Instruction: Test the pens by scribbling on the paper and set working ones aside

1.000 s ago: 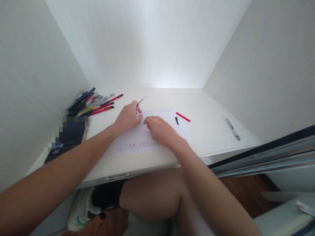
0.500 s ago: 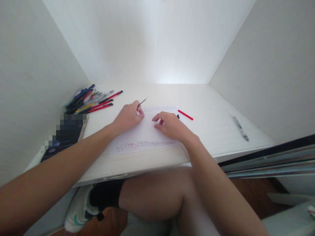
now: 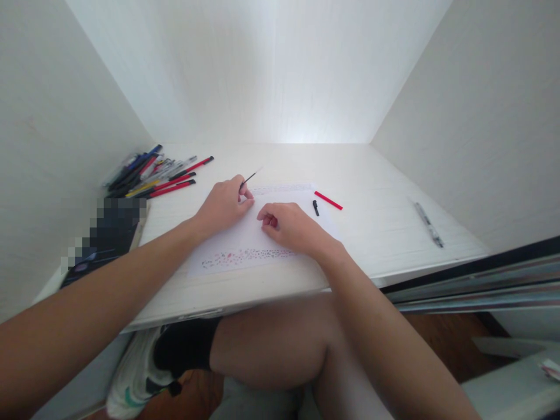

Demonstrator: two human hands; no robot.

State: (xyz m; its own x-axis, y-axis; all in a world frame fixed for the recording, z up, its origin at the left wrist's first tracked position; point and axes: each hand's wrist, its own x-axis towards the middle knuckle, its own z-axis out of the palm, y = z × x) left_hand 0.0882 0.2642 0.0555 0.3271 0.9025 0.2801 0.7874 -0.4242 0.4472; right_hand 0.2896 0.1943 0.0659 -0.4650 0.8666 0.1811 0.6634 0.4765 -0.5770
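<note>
My left hand is closed on a thin dark pen refill, whose pale tip points up and right. It rests over a white sheet of paper with rows of small dark and red marks. Close by on the right, my right hand hovers at the paper with curled fingers, thumb and index near each other; whether anything is between them is too small to tell. A black pen cap lies just beyond my right hand, beside a red pen barrel.
A pile of pens in red, black, blue, yellow and clear lies at the desk's back left. Below it is a dark, partly pixelated object. A clear pen lies at the right. Walls enclose the white desk.
My right hand has moved left, nearer my left hand, and its fingers have curled in more. The black cap shows more fully. My left hand still holds the refill.
</note>
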